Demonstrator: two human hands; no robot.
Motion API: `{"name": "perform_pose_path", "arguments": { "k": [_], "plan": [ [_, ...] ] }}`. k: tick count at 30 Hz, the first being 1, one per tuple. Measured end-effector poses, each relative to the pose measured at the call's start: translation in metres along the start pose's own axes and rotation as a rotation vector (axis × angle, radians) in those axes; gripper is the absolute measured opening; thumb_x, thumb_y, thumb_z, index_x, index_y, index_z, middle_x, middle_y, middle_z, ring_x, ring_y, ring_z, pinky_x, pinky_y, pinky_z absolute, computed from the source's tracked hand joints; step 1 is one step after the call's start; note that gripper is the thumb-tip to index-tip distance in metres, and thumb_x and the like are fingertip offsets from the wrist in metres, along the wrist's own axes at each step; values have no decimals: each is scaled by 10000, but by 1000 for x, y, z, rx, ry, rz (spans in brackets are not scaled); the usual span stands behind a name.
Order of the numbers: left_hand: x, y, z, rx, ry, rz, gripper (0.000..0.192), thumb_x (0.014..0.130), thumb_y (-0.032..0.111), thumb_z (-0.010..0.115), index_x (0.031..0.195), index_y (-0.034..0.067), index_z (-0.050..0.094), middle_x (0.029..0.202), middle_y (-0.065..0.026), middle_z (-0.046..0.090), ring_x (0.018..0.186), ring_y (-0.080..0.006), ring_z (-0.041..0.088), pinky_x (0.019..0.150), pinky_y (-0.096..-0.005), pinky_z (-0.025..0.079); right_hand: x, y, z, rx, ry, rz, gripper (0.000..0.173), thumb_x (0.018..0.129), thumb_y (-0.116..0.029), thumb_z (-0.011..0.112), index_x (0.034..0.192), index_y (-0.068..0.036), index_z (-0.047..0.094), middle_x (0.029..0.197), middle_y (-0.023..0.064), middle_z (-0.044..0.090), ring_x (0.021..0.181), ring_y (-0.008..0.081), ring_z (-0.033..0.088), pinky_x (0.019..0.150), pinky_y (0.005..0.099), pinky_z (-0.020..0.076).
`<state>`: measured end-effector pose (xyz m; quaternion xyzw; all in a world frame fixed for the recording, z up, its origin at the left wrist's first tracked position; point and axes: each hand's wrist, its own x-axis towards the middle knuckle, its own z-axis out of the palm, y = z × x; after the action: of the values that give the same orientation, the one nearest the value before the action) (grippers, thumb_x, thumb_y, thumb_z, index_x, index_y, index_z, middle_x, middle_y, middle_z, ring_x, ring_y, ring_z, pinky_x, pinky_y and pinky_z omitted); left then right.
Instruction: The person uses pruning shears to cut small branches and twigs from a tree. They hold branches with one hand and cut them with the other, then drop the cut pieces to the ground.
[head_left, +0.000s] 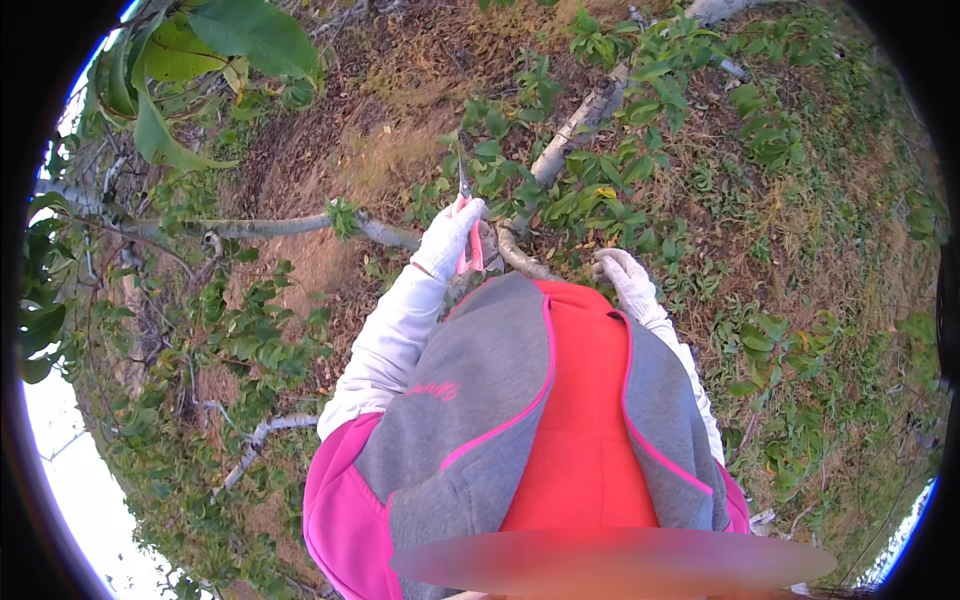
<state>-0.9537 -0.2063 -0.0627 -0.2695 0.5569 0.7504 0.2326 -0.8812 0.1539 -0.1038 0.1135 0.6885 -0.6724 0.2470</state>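
Observation:
My left hand (454, 229), in a white knitted glove, grips garden snips with pink handles (475, 251). The narrow metal blades (463, 176) point away from me, close to green leaves (487, 142). My right hand (628, 279), gloved the same way, hangs to the right of a forked tree limb (521, 259). Its fingers are loosely bent and somewhat apart, with nothing seen in them. Between my hands, the limb's lower part disappears behind my grey and red clothing (577, 375).
A thick pale branch (577, 135) slants up to the right, and another branch (262, 226) runs left. Large leaves (255, 37) hang near the camera at upper left. A lower branch (262, 435) lies left of me. Below are bare soil (367, 150) and weeds (727, 300).

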Motion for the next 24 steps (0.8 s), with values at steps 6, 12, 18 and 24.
{"name": "perform_pose_path", "arguments": {
  "k": [6,12,18,24],
  "plan": [
    [1,-7,-10,176,53,60,259,991,348,694,1025,104,613,769,-11,609,563,-153,602,521,-328,543,3,-3,4,17,-4,-1,283,1073,-227,562,1265,-31,634,1016,60,712,914,133,652,859,294,530],
    [-19,2,-22,415,27,112,289,1012,382,634,1058,100,590,695,4,569,441,-116,507,423,-289,447,3,-8,7,-33,-23,-15,292,1079,-236,557,1268,-25,628,1038,76,716,929,139,657,865,297,532],
    [-24,10,-62,387,-103,248,284,1027,353,607,1149,102,558,626,-20,581,484,-134,566,515,-266,441,3,-10,8,-25,-4,-11,307,1080,-248,554,1276,-21,621,1039,79,716,934,147,659,868,299,532],
    [-11,32,-87,390,-287,-10,294,1017,320,654,1201,96,605,900,-5,638,790,-121,614,761,-289,501,4,-9,9,-31,-6,-21,307,1077,-248,559,1271,-20,625,1039,76,713,926,147,655,866,298,528]
  ]
}}
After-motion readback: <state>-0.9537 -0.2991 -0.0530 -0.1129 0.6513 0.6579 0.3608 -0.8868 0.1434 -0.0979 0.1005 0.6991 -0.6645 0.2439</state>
